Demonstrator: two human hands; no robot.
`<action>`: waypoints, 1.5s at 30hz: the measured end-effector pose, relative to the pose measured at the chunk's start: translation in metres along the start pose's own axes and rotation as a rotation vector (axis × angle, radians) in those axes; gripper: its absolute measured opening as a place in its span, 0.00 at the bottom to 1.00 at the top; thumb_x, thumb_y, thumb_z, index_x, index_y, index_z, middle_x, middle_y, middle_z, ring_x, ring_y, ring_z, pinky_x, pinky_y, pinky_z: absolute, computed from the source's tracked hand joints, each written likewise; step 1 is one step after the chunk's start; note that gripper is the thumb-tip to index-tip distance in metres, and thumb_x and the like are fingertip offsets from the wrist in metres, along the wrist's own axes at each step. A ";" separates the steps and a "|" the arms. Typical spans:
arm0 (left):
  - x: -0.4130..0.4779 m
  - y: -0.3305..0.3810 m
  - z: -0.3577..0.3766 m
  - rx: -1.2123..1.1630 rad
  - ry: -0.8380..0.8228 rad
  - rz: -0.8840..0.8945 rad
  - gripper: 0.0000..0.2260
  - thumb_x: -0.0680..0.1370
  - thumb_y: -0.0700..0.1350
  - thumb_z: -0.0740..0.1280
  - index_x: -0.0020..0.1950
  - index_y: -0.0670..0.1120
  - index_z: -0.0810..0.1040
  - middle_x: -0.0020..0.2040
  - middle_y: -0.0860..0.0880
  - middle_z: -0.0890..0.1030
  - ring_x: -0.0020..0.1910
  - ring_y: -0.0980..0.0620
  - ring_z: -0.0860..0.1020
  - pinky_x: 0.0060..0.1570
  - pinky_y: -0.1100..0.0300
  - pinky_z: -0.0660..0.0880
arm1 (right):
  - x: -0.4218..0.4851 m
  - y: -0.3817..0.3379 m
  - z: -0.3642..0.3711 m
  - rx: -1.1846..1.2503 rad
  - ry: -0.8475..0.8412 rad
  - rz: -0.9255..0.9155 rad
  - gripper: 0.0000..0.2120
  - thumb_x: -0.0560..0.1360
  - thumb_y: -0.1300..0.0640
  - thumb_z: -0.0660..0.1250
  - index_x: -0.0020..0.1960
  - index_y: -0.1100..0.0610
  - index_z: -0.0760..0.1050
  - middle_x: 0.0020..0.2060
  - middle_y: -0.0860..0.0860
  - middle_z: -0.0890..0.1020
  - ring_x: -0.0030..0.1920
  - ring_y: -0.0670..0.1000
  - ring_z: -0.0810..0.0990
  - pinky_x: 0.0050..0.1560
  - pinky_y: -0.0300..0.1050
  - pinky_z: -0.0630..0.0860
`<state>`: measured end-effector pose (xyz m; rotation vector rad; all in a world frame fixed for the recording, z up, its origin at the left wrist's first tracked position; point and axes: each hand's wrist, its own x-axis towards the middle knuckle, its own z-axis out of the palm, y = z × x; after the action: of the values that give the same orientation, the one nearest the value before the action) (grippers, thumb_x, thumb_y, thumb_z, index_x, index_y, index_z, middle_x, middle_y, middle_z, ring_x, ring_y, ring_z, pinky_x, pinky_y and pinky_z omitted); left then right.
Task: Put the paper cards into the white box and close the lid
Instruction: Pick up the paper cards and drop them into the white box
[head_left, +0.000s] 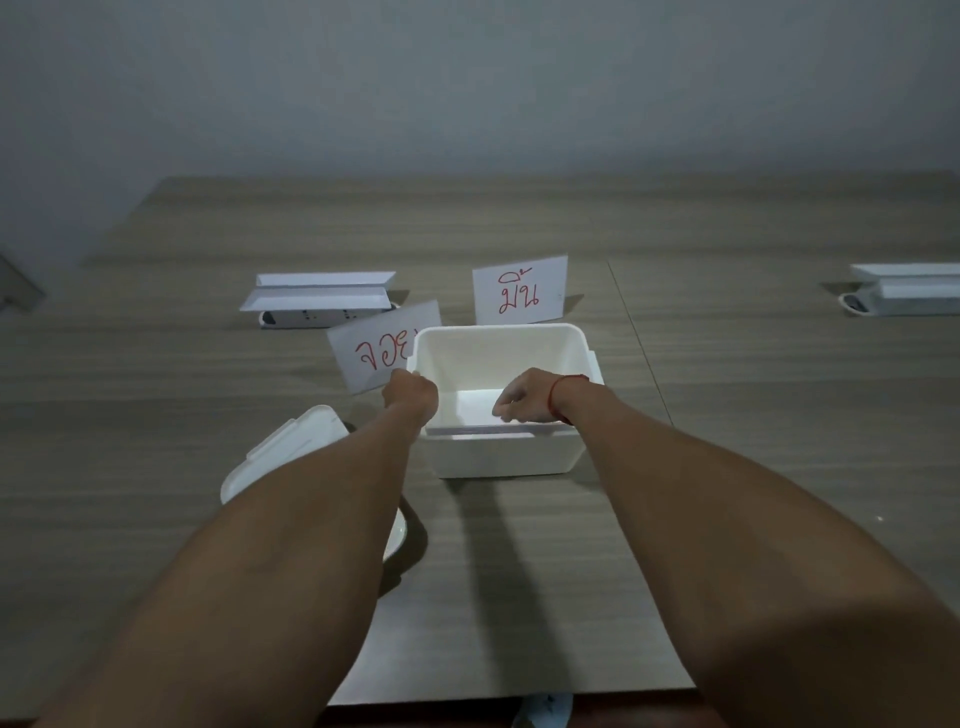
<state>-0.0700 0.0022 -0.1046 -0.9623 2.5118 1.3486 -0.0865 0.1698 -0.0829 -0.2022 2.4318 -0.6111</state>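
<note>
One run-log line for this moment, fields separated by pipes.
left hand: holding red-lettered paper card | right hand: inside open white plastic box, on white card | white lid: off, on table

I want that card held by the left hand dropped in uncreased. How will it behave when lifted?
The card looks like thin paper, so probably light and floppy. Held at one corner by the left hand, it may sag.

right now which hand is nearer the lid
Left. The left hand is at the box's left rim, its forearm passing over the lid. The right hand is inside the box, farther right.
</note>
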 end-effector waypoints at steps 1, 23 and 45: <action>0.003 0.000 -0.003 0.003 0.023 0.003 0.20 0.82 0.41 0.52 0.72 0.36 0.65 0.69 0.38 0.72 0.66 0.40 0.73 0.62 0.52 0.71 | 0.006 -0.001 -0.001 0.049 0.082 -0.017 0.08 0.74 0.53 0.66 0.49 0.51 0.83 0.56 0.51 0.83 0.59 0.55 0.80 0.64 0.50 0.75; 0.149 0.017 -0.028 0.646 0.260 0.311 0.12 0.78 0.41 0.61 0.59 0.47 0.78 0.56 0.42 0.82 0.59 0.40 0.78 0.59 0.50 0.69 | 0.148 -0.021 -0.039 -0.411 0.465 -0.149 0.15 0.78 0.50 0.63 0.64 0.51 0.73 0.60 0.53 0.80 0.63 0.56 0.74 0.62 0.51 0.63; 0.050 0.100 -0.064 0.553 0.415 0.877 0.08 0.78 0.40 0.56 0.53 0.45 0.72 0.51 0.43 0.78 0.52 0.42 0.74 0.55 0.51 0.66 | 0.027 0.014 -0.039 0.033 0.413 0.416 0.28 0.78 0.62 0.58 0.76 0.63 0.55 0.74 0.61 0.62 0.74 0.61 0.64 0.71 0.53 0.64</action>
<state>-0.1574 -0.0319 -0.0162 0.0195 3.5358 0.4574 -0.1315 0.1889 -0.0765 0.4790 2.7347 -0.5396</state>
